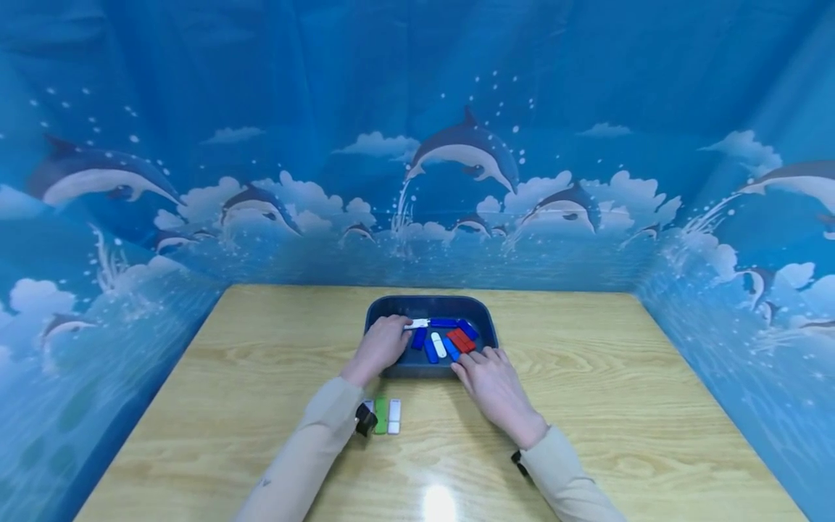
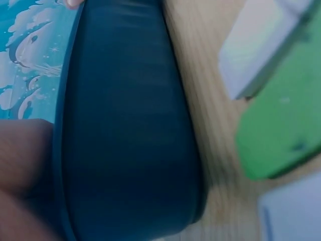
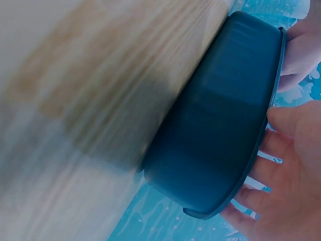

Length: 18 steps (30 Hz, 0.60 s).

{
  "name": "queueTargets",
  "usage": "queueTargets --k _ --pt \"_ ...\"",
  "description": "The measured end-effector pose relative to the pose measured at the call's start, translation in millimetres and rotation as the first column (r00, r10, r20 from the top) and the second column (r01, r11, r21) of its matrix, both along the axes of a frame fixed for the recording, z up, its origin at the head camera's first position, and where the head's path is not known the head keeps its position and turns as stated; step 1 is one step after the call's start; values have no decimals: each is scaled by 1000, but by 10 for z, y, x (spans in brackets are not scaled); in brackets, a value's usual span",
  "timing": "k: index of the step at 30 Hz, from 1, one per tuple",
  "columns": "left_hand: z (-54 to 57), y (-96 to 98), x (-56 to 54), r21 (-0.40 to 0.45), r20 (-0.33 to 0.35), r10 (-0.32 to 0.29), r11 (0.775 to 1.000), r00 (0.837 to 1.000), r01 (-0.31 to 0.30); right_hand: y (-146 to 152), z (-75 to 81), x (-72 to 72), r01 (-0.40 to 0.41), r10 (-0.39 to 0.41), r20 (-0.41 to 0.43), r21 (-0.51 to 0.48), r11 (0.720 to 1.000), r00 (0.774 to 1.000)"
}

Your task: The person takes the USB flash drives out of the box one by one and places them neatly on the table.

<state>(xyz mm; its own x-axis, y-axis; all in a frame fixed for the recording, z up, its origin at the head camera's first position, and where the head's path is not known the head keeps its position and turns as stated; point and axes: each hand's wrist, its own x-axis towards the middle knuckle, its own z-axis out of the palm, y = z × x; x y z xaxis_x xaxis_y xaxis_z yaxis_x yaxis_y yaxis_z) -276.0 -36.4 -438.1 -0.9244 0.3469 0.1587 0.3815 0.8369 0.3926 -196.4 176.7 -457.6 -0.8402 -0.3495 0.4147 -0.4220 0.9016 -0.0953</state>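
Note:
My left hand [image 1: 385, 341] reaches over the left side of a dark blue tray [image 1: 430, 372] and pinches a white USB stick [image 1: 419, 323] near the back wall. My right hand [image 1: 492, 380] rests at the tray's front right rim with loosely bent fingers. In the right wrist view the fingers [image 3: 263, 173] spread along that rim, their tips hidden behind it. Around the hands in the tray lie several blue USB sticks [image 1: 443, 323], a white one [image 1: 438, 345] and red ones [image 1: 461, 340].
On the wooden table [image 1: 587, 406], in front of the tray, a green stick [image 1: 381, 415] lies beside a white stick [image 1: 394, 417]. Another pale one is partly hidden by my left sleeve [image 1: 320, 428]. A dolphin-print curtain [image 1: 417, 254] surrounds the table's back and sides.

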Motion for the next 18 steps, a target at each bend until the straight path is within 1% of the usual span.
queueTargets --k 5,8,11,15,18 --pt "-61 75 -105 -63 67 -29 997 997 33 3 3 4 2 -2 3 3 1000 1000" --pt "-95 100 -127 -116 108 -45 992 993 58 -1 11 8 4 -4 9 2 1000 1000" --pt "-97 105 -126 -165 149 -49 984 988 73 -8 18 11 7 -7 12 0 1000 1000" --pt "-79 105 -117 -208 156 -46 975 987 79 -12 17 11 10 -10 7 -2 1000 1000" --pt "-57 100 -99 -232 133 -55 969 990 85 -9 16 15 4 -4 5 0 1000 1000"
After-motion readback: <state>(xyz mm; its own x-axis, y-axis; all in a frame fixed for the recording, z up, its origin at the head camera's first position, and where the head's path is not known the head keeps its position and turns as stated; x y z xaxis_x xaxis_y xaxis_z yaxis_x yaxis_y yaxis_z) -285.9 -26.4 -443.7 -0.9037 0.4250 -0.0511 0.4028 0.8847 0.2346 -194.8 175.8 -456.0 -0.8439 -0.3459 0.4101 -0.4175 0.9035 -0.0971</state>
